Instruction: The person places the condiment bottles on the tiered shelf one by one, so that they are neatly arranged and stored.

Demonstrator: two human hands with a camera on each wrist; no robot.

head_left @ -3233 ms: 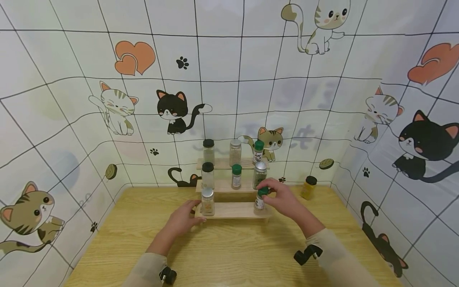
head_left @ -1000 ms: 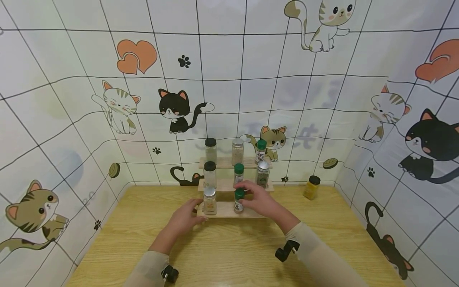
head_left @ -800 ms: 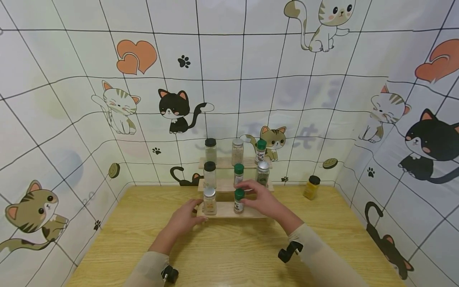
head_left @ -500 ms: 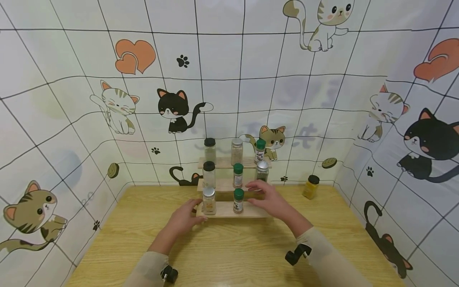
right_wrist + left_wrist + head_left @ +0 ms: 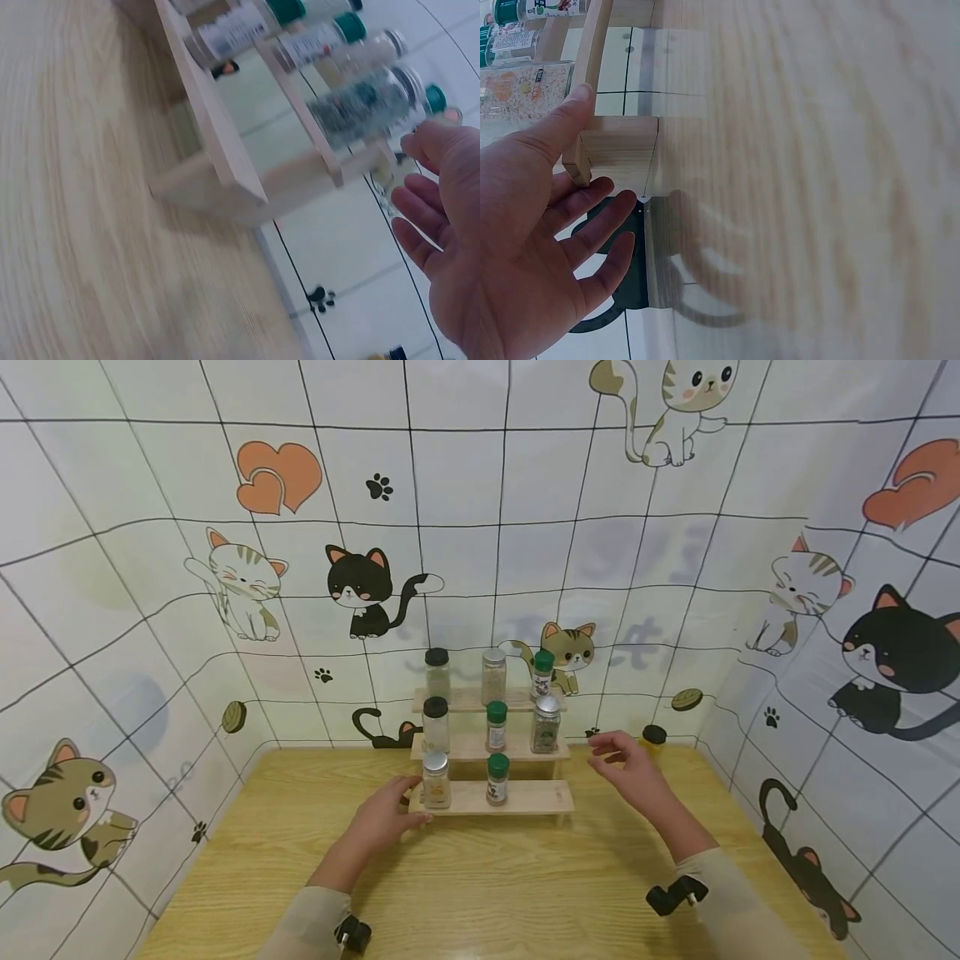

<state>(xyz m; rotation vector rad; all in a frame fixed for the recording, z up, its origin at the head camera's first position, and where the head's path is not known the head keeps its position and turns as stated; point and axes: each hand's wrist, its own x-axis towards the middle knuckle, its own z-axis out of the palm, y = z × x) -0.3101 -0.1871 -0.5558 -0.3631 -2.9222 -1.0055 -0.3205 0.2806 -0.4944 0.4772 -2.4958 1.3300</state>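
A three-tier wooden spice rack (image 5: 517, 799) stands on the table. My left hand (image 5: 385, 814) grips the left end of its lowest shelf; in the left wrist view the thumb (image 5: 571, 109) lies on the shelf edge and the fingertips curl round the end. Beside that hand a silver-capped jar (image 5: 437, 785) stands on this shelf, and a green-capped spice jar (image 5: 497, 781) sits mid-shelf. To the right of the rack, my right hand (image 5: 633, 777) hovers with nothing in it, fingers loosely bent. Partly hidden behind it is a black-capped jar with yellow contents (image 5: 654, 737).
The middle shelf bears a black-capped jar (image 5: 436, 727), a green-capped jar (image 5: 496, 728) and a silver-capped jar of dried herbs (image 5: 546, 727). On the top shelf are another black-capped jar (image 5: 438, 675), a silver-capped jar (image 5: 493, 678) and a green-capped jar (image 5: 542, 675). Cat-print walls enclose the wooden table (image 5: 480, 885).
My right hand slid the green-capped jar from the lowest shelf's right end to its middle, let go, and moved right toward the yellow jar. My left hand stayed on the rack.
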